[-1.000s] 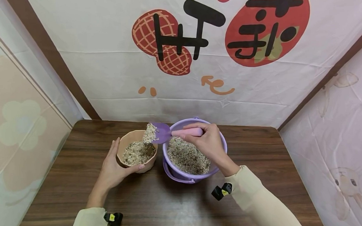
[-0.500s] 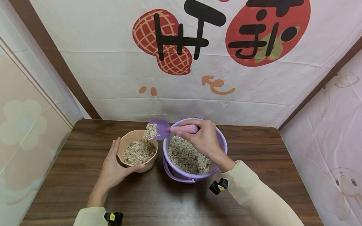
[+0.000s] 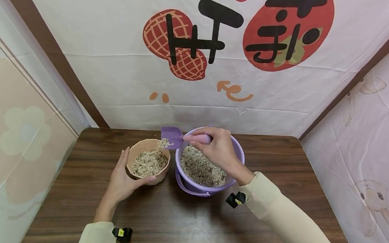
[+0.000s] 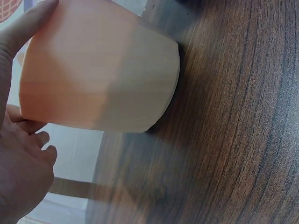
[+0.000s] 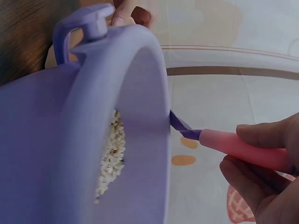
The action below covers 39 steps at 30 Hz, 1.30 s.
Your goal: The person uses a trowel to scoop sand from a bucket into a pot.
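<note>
My left hand (image 3: 120,183) holds a peach, faceted pot (image 3: 161,176) on the table, thumb on its near side and fingers round the left. Pale grit (image 3: 148,163) lies inside it. My right hand (image 3: 220,149) grips the pink handle (image 5: 229,145) of a small trowel. Its purple blade (image 3: 172,133) is tilted over the pot's upper right rim, with a little grit sliding off the lower corner. Just right of the pot stands a lilac bucket (image 3: 240,154), holding more of the grit (image 3: 200,169). The right wrist view shows the blade largely behind the bucket's rim.
The bucket's handle (image 3: 188,190) hangs down at its near side. Wood-grain table (image 3: 153,220) stretches in front of both containers. A printed white cloth (image 3: 121,74) rises behind the table's far edge, with more cloth at both sides.
The trowel blade has tipped further, and most of the grit on it has poured into the pot. My right hand has shifted slightly up and left; the left hand stays on the pot.
</note>
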Each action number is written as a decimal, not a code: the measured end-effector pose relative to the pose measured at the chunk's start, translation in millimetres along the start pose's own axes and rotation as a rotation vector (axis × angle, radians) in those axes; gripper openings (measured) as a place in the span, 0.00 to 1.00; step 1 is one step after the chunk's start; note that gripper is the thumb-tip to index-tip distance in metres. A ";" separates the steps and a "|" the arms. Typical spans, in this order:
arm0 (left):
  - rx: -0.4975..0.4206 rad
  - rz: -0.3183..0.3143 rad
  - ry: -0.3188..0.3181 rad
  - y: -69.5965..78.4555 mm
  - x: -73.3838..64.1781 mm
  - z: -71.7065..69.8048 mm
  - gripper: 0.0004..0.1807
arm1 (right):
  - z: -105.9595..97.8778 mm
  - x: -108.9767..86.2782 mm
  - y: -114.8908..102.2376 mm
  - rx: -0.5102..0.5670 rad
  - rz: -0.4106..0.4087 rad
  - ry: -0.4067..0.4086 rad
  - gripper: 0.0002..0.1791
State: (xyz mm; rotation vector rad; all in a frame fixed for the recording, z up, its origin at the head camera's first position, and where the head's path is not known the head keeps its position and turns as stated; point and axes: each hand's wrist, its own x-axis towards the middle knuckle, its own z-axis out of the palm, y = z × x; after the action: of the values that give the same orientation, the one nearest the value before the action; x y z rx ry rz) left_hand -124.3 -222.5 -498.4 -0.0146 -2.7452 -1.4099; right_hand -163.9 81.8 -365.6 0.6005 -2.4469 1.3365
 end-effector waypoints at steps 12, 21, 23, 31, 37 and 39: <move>-0.004 0.003 0.001 -0.5 -0.6 -0.2 0.76 | -3.8 -1.9 -5.1 -0.083 -0.347 -0.003 0.07; -0.008 0.002 0.000 -0.1 -0.4 0.0 0.76 | -9.6 -5.1 -3.4 0.001 -0.347 0.043 0.09; -0.010 0.000 -0.001 -0.1 -0.4 -0.2 0.76 | -13.1 -6.8 -2.9 0.018 -0.323 0.063 0.11; -0.010 -0.007 -0.002 0.7 -0.8 -0.2 0.76 | -32.7 -17.0 -2.3 0.116 -0.194 0.126 0.13; -0.014 -0.012 -0.003 0.6 -0.6 0.2 0.76 | -47.8 -27.5 1.2 0.202 -0.034 0.154 0.14; -0.016 -0.013 -0.002 0.7 -0.6 0.3 0.76 | -53.1 -31.4 3.6 0.233 0.021 0.163 0.14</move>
State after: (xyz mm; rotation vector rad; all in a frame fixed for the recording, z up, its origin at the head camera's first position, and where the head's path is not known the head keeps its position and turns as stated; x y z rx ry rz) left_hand -123.7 -221.8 -498.1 0.0007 -2.7405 -1.4356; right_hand -135.5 135.5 -354.0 0.4978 -2.1926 1.6252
